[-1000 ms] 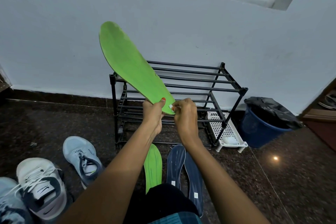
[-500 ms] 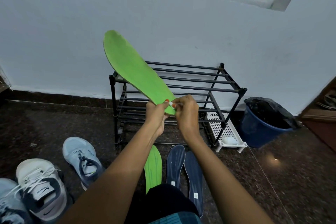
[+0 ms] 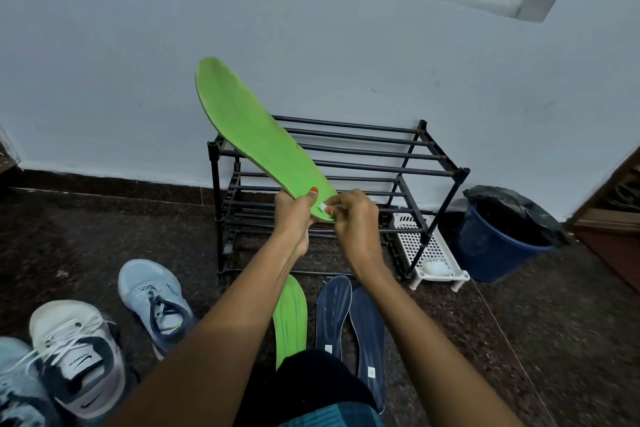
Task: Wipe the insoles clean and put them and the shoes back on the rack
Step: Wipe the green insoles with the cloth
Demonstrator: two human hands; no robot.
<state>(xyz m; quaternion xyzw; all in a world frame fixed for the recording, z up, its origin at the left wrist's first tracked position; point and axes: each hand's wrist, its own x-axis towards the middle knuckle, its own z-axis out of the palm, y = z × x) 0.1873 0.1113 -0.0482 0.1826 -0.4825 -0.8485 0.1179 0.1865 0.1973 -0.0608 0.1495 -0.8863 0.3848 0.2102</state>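
Speckled floor (image 3: 554, 340), rack (image 3: 346, 163), sneakers (image 3: 152, 302), bin (image 3: 498, 246), both hands' fingers (image 3: 311, 199) pinching green insole (image 3: 249, 128).

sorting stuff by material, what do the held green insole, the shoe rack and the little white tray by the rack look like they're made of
Held green insole: likely foam with a matte face; thin, held out by its heel end.
Shoe rack: probably metal tubing, black with a slight sheen; thin round bars in corner joints.
White tray: looks like moulded plastic; regular perforations, short legs.

The rack (image 3: 346, 163) stands against the wall (image 3: 104, 62), with a bin (image 3: 498, 250) to its right. Three insoles (image 3: 332, 315) lie on the floor (image 3: 554, 340) before it; shoes (image 3: 152, 302) lie to their left.
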